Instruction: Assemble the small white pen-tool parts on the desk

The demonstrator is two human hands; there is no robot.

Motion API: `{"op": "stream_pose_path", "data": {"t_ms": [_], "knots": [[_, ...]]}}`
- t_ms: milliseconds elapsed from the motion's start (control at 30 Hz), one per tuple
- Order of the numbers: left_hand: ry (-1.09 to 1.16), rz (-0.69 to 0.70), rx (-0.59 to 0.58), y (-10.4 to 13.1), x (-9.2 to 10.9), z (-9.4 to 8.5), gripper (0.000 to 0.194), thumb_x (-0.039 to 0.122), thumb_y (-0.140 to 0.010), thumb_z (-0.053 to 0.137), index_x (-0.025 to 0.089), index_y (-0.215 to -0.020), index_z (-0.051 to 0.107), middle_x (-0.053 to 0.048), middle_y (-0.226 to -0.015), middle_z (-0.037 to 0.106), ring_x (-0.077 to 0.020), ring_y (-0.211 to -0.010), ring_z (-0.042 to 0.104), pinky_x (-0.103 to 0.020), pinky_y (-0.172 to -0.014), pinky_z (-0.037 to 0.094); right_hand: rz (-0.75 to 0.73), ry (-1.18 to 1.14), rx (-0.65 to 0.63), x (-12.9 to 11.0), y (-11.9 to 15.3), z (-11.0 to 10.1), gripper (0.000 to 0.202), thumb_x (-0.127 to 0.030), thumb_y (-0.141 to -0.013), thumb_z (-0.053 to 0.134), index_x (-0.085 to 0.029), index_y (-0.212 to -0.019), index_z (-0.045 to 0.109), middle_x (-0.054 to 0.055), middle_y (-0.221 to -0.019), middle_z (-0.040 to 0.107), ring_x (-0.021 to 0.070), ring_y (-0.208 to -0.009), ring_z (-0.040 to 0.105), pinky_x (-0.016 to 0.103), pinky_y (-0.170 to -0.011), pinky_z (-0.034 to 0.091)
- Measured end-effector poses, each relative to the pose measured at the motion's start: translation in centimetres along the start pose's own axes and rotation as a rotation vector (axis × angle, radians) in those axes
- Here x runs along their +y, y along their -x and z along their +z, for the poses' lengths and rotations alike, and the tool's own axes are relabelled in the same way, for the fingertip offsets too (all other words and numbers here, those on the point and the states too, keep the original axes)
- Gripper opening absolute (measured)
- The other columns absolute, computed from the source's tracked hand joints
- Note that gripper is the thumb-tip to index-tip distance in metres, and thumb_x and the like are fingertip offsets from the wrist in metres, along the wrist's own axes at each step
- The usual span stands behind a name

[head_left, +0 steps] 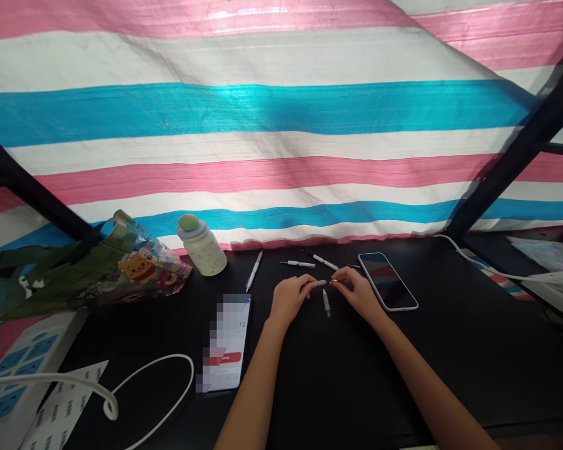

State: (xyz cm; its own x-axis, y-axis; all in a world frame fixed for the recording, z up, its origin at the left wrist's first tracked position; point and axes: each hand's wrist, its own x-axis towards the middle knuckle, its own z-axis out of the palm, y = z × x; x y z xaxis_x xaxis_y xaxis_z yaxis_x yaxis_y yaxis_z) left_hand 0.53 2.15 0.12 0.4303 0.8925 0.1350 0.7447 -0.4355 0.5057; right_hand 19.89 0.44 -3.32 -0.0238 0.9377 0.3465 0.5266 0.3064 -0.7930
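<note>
My left hand [288,295] pinches a white pen barrel [319,283] that points toward my right hand. The fingertips of my right hand [355,289] are closed together close to the barrel's end, on something too small to make out. Just below, between the two hands, a short pen part [326,302] with a pointed tip and a grey grip lies on the black table [328,381]. Beyond my hands lie a white pen piece [298,264] with a thin dark end and another one [325,261] at a slant. A whole white pen [254,271] rests further left.
Left of my forearm lies a lit phone [228,344]; a dark-screened phone [388,281] is at right. A pale bottle [201,245] and a cartoon-print bag [136,262] stand back left. White cable [187,375] loops near a power strip [28,369]. Striped sheeting [281,144] hangs behind.
</note>
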Motion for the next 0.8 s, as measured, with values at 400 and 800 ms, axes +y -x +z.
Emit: {"op": "stream_pose_path", "data": {"t_ms": [400,800], "knots": [[0.016,0.044,0.016,0.08,0.18,-0.12,0.021,0.038,-0.086,0.047,0.031,-0.096,0.065,0.004,-0.081,0.067,-0.0136,-0.078,0.058,-0.021,-0.065,0.036,0.017,-0.07,-0.084,-0.37,0.21,0.15,0.014,-0.033,-0.08,0.055,-0.02,-0.085,0.057,0.004,-0.085,0.062,0.0179,-0.082,0.062,0.034,-0.078,0.048],[0.165,0.05,-0.011,0.01,0.03,-0.15,0.021,0.039,-0.083,0.052,0.03,-0.095,0.066,0.005,-0.083,0.069,-0.0133,-0.078,0.06,-0.019,-0.066,0.039,0.006,-0.064,-0.111,-0.53,0.18,-0.06,0.012,-0.033,-0.083,0.051,-0.022,-0.084,0.055,0.003,-0.077,0.069,0.0204,-0.085,0.06,0.034,-0.079,0.045]]}}
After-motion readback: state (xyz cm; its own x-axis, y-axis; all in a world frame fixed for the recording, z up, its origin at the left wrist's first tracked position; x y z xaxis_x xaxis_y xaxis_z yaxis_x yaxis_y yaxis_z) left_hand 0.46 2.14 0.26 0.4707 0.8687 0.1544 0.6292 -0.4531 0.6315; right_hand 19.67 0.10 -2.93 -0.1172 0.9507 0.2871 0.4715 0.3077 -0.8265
